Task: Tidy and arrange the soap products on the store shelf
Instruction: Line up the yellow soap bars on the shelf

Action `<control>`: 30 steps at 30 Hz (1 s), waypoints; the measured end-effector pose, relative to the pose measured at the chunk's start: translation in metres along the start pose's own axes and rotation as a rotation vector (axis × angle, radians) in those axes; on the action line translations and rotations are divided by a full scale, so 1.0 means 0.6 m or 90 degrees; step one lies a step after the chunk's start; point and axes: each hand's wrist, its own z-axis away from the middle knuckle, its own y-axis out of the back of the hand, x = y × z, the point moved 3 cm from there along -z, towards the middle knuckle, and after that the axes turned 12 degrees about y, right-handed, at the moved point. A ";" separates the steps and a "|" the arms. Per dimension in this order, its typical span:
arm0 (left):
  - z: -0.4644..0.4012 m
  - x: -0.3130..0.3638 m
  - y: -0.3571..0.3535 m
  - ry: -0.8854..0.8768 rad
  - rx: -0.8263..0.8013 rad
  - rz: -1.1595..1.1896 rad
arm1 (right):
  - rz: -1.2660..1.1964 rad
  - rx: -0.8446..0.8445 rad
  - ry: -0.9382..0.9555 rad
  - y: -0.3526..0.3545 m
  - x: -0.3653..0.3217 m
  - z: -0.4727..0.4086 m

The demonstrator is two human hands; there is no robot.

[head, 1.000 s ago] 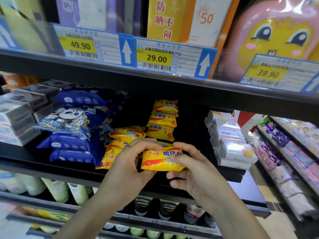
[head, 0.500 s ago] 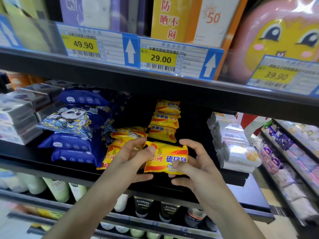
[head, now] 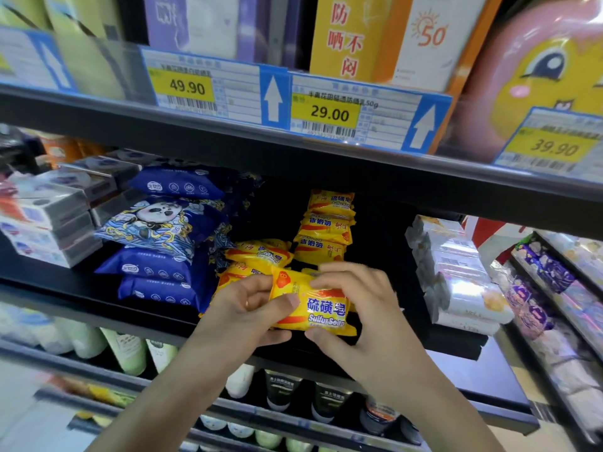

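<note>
A yellow sulfur soap packet (head: 321,309) is held in front of the black middle shelf (head: 81,288), tilted with its left end up. My left hand (head: 244,311) grips its left end, thumb across the front. My right hand (head: 362,308) grips its right part, fingers over the top edge and thumb underneath. Behind the hands, more yellow soap packets (head: 257,256) lie in a loose heap, and a neat stack of three yellow soap packets (head: 326,228) stands further back.
Blue packets (head: 163,249) are piled to the left, grey boxed soaps (head: 49,220) beyond them. White wrapped soaps (head: 456,272) stand to the right. Price tags (head: 329,112) line the upper shelf edge; bottles (head: 130,353) fill the shelf below. Another shelf unit (head: 561,288) stands at far right.
Both hands have turned the yellow packet so its left end tilts up, and carried it slightly right. My right hand's fingers now curl over its top edge.
</note>
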 end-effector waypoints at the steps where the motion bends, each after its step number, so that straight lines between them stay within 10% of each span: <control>1: 0.003 0.002 0.006 -0.003 0.005 0.002 | 0.031 -0.021 0.014 -0.005 -0.001 -0.010; 6: 0.024 0.008 0.046 -0.037 0.088 0.000 | 0.054 -0.013 0.040 -0.037 0.000 -0.055; 10: 0.068 0.013 0.074 -0.236 0.269 -0.286 | 0.085 -0.013 0.027 -0.070 0.007 -0.096; 25: 0.042 -0.017 0.063 -0.257 0.222 -0.435 | 0.186 0.067 -0.049 -0.065 0.042 -0.069; 30: 0.030 -0.020 0.059 -0.227 0.221 -0.431 | 0.282 -0.114 -0.251 -0.022 0.115 -0.012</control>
